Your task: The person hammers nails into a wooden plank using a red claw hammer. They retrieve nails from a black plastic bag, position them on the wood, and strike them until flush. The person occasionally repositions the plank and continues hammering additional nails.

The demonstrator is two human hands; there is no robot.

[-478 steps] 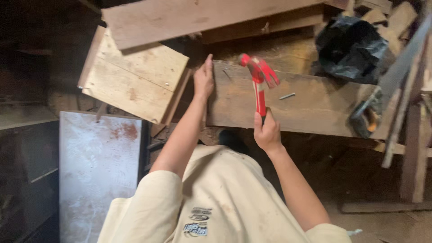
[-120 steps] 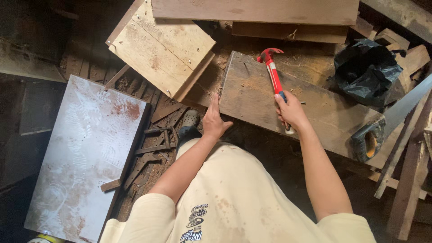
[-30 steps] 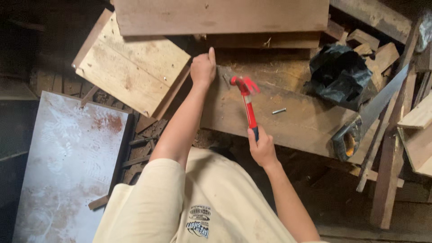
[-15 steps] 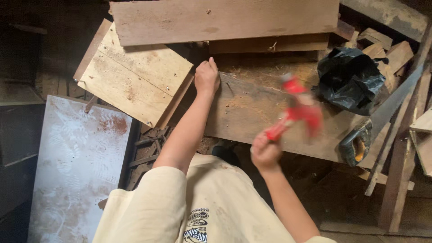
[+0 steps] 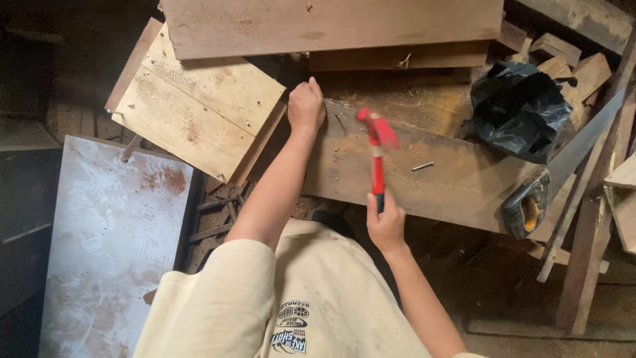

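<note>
My right hand (image 5: 385, 223) grips the bottom of a red hammer (image 5: 377, 152), whose head points up over a long, dark wooden plank (image 5: 457, 179). My left hand (image 5: 306, 107) rests with curled fingers on the plank's left end, holding it down. A loose nail (image 5: 422, 166) lies on the plank to the right of the hammer. Another thin nail or mark (image 5: 339, 124) sits just right of my left hand.
A pale wooden board (image 5: 199, 113) lies at the left and a wide plank (image 5: 331, 26) across the top. A black plastic bag (image 5: 520, 109) and a handsaw (image 5: 563, 179) lie at the right. A grey metal sheet (image 5: 112, 245) covers the lower left. Wood scraps fill the upper right.
The hammer swung from raised to the right half a second ago back to upright over the plank near my left hand. My left hand stays on the plank's end.
</note>
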